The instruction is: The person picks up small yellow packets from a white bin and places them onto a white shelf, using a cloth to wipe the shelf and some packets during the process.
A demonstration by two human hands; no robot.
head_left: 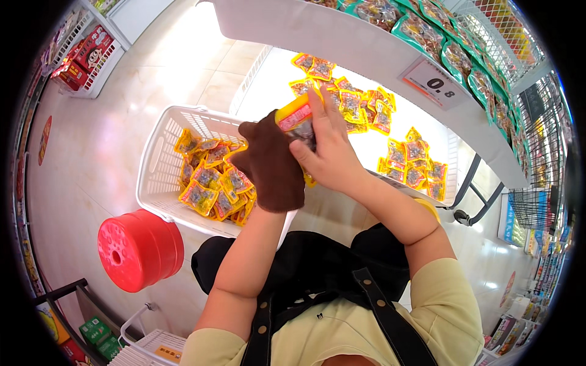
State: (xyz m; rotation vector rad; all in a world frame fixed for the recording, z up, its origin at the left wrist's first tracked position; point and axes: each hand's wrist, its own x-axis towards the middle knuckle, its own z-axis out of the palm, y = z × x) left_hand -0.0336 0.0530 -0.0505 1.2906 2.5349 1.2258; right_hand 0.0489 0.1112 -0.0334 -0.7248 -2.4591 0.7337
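Observation:
My left hand (271, 163), in a brown glove, and my bare right hand (328, 152) together grip a stack of small yellow snack packets (297, 119), held upright above the white plastic basket (160, 160). The basket holds several more yellow packets (215, 183). Beyond my hands, a low white shelf (276, 85) carries loose groups of the same yellow packets (357, 104), with another group (415, 161) further right.
A red round stool (139, 247) stands on the tiled floor left of my knees. An upper shelf (342, 36) with green packets and a price tag overhangs at top right. Another white basket (149, 344) sits at bottom left; wire racks stand right.

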